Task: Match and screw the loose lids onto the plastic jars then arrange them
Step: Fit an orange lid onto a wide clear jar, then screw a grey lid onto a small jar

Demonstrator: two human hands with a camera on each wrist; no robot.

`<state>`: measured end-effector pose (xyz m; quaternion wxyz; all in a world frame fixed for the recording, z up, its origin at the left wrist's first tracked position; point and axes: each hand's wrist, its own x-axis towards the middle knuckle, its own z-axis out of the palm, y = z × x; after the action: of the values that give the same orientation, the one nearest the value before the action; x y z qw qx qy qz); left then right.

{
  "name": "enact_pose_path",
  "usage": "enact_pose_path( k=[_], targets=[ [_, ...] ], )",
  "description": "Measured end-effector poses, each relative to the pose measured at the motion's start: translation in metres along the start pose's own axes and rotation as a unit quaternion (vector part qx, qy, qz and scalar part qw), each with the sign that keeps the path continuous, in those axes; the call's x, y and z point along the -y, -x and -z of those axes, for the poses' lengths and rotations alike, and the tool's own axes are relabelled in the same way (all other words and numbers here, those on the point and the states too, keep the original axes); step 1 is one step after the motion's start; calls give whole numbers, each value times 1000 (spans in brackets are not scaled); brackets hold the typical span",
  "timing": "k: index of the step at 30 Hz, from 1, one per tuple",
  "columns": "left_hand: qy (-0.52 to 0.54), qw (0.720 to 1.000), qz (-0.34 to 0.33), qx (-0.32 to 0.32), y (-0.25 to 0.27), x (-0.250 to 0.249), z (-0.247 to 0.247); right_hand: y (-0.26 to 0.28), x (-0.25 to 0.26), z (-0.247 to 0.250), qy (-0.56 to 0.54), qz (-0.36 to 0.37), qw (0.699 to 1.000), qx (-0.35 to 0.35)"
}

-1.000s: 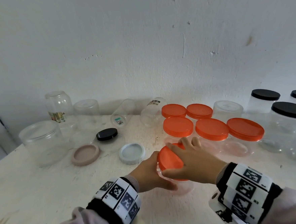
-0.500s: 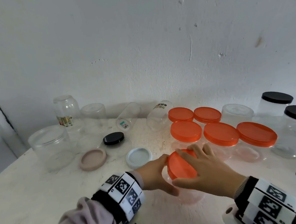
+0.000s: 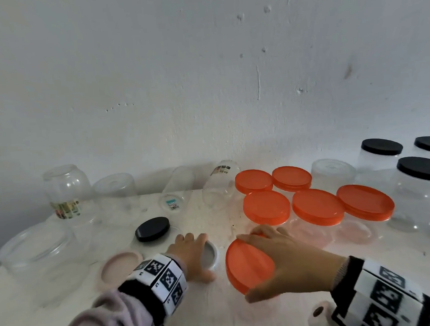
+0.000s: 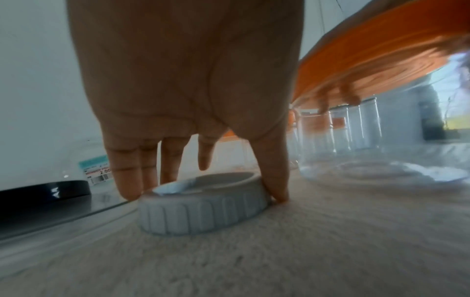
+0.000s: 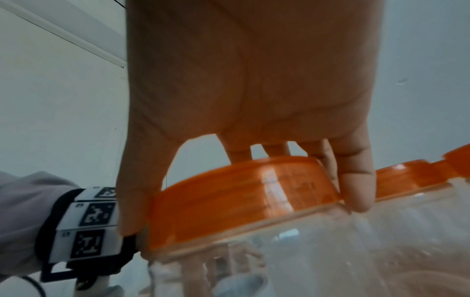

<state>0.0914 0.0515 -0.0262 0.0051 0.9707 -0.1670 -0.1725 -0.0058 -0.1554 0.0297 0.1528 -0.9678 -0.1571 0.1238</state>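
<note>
My right hand grips the orange lid of a clear jar near the table's front; in the right wrist view thumb and fingers curl round the lid's rim above the clear jar body. My left hand has come down on a loose pale grey-white lid lying open side up. In the left wrist view its fingers and thumb pinch the ribbed lid from both sides. A pink lid and a black lid lie to the left.
Several orange-lidded jars stand behind my right hand, black-lidded jars at far right. Clear lidless jars stand upside down or lie on their sides along the left and back by the wall. The white table runs to the front.
My left hand has let go of the orange-lidded jar and moved left onto the pale lid. My right hand keeps its grip on the orange lid.
</note>
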Motion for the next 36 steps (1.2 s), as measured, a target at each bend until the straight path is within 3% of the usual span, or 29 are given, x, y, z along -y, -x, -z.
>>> enact_pose_path(
  k=[7, 19, 25, 29, 32, 36],
  targets=[
    [95, 995, -12, -1, 22, 34, 10, -63, 23, 13, -7, -51, 996, -69],
    [261, 962, 8, -80, 57, 88, 26, -159, 53, 15, -14, -85, 994, -73],
    [329, 937, -8, -115, 53, 98, 27, -187, 46, 44, -53, -119, 989, -75],
    [338, 934, -20, -119, 51, 98, 28, -207, 33, 66, 17, -145, 984, -102],
    [346, 932, -21, -108, 49, 97, 31, -223, 20, 71, 87, -176, 978, -66],
    [365, 925, -30, -103, 48, 100, 33, -241, 7, 79, 190, -148, 970, 6]
  ],
)
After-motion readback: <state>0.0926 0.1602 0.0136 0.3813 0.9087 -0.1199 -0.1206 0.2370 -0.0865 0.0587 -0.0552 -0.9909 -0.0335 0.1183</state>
